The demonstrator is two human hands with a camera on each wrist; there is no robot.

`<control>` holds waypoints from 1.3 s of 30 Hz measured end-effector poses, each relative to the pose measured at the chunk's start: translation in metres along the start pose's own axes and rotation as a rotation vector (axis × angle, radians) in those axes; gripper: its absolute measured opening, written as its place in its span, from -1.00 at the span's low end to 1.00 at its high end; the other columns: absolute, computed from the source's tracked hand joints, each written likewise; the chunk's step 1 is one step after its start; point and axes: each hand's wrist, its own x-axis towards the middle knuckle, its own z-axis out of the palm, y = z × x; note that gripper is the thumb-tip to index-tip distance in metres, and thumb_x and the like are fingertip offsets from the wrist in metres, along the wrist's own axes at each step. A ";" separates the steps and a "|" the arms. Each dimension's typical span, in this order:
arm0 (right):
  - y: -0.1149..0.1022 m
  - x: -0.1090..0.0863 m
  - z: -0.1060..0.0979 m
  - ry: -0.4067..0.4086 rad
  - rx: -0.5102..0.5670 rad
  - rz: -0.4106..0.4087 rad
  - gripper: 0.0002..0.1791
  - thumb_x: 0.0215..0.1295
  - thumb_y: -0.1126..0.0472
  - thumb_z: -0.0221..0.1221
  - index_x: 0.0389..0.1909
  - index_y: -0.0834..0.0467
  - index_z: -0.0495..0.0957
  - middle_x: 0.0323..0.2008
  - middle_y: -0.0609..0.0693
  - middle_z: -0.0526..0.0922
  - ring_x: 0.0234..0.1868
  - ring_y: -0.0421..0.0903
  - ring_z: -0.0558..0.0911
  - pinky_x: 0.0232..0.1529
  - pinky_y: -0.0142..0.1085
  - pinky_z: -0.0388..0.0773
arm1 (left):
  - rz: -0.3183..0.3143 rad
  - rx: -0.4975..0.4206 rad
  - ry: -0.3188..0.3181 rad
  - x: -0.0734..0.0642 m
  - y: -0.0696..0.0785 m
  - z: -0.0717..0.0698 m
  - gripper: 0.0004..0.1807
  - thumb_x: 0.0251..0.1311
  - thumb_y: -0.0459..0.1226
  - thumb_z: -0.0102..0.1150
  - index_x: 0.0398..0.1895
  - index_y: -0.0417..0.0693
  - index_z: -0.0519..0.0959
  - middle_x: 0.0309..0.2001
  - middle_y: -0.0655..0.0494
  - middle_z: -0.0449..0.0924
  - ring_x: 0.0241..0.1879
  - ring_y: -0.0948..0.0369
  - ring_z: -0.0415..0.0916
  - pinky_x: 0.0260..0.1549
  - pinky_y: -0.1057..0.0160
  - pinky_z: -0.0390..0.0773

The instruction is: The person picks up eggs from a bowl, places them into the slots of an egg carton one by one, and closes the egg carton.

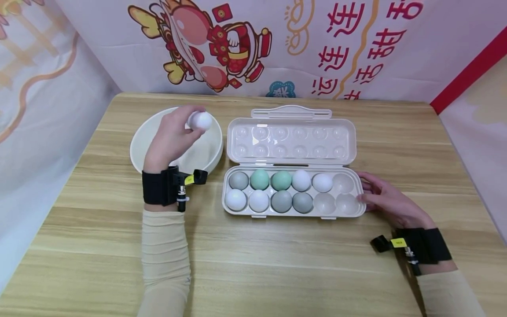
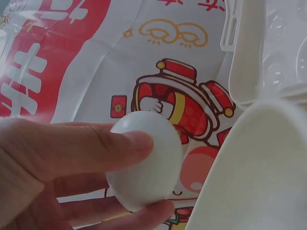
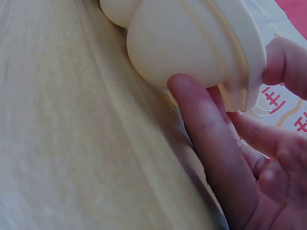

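My left hand [image 1: 172,136] pinches a white egg [image 1: 201,121] between thumb and fingers, over the right part of a white bowl [image 1: 216,154]. The left wrist view shows the egg [image 2: 153,167] with the thumb laid across its side and fingertips beneath. An open egg carton [image 1: 293,214] lies to the right of the bowl, holding white, grey and green eggs in two rows. Its bare cups are at the right end. At that end my right hand [image 1: 390,200] grips the carton, thumb against the outside of a cup [image 3: 177,48] and fingers around the rim.
The carton's clear dimpled lid [image 1: 291,141] lies folded back toward the wall. Both items stand on a wood-grain table [image 1: 277,264]. Behind the table hangs a printed white cloth [image 1: 253,48] with red and gold figures. A wrist camera [image 1: 190,178] protrudes beside the left wrist.
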 end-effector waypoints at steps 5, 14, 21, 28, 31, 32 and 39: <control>0.001 0.000 0.000 0.000 -0.007 0.001 -0.22 0.26 0.16 0.12 0.40 0.12 -0.08 0.17 0.06 0.29 -0.06 -0.19 0.51 -0.16 -0.28 0.55 | 0.078 -0.083 0.133 0.005 0.020 0.010 -0.55 0.03 -0.43 0.23 0.06 -0.20 0.44 0.05 -0.21 0.47 0.04 0.00 0.38 -0.16 0.02 0.60; -0.001 0.001 0.000 -0.008 0.011 0.016 -0.20 0.25 0.14 0.12 0.41 0.10 -0.09 0.29 0.27 0.16 -0.02 -0.18 0.48 -0.12 -0.29 0.53 | 0.161 -0.309 0.252 0.011 0.058 0.027 -0.53 -0.02 -0.40 0.28 0.04 -0.11 0.49 0.08 -0.10 0.47 0.06 0.15 0.39 -0.15 0.06 0.60; 0.000 0.002 0.000 -0.008 0.033 0.011 -0.23 0.24 0.17 0.13 0.39 0.14 -0.06 0.25 0.22 0.20 -0.02 -0.18 0.49 -0.12 -0.28 0.54 | 0.164 -0.632 0.191 0.011 0.083 0.040 -0.51 -0.03 -0.52 0.23 0.06 -0.20 0.44 0.11 -0.08 0.41 0.10 0.11 0.34 -0.02 0.05 0.53; 0.000 0.003 0.000 -0.003 0.034 0.028 -0.20 0.22 0.15 0.15 0.40 0.11 -0.06 0.29 0.29 0.16 -0.03 -0.16 0.50 -0.13 -0.29 0.55 | 0.219 -0.836 -0.014 0.007 0.102 0.054 -0.50 -0.03 -0.53 0.22 0.06 -0.29 0.41 0.08 -0.16 0.42 0.03 0.09 0.40 -0.07 0.09 0.56; 0.001 0.004 0.000 -0.003 0.037 0.022 -0.21 0.22 0.17 0.15 0.39 0.12 -0.05 0.28 0.30 0.17 -0.03 -0.14 0.51 -0.14 -0.27 0.56 | 0.273 -0.863 -0.094 0.005 0.112 0.062 -0.52 -0.01 -0.50 0.23 0.06 -0.29 0.41 0.05 -0.17 0.45 -0.02 0.13 0.43 -0.11 0.15 0.59; 0.001 0.004 0.000 -0.005 0.037 0.016 -0.21 0.22 0.17 0.15 0.39 0.12 -0.04 0.28 0.31 0.18 -0.03 -0.13 0.52 -0.14 -0.27 0.57 | 0.291 -0.866 -0.117 0.004 0.115 0.065 -0.52 -0.01 -0.49 0.23 0.06 -0.28 0.41 0.04 -0.17 0.45 -0.03 0.13 0.43 -0.12 0.16 0.59; 0.001 0.003 -0.001 -0.001 0.029 0.001 -0.22 0.23 0.18 0.14 0.38 0.15 -0.04 0.26 0.31 0.19 -0.06 -0.15 0.53 -0.16 -0.27 0.57 | 0.413 -0.759 -0.268 -0.001 0.137 0.092 -0.55 0.02 -0.36 0.27 0.04 -0.21 0.45 -0.02 -0.09 0.52 -0.08 0.22 0.47 -0.20 0.29 0.61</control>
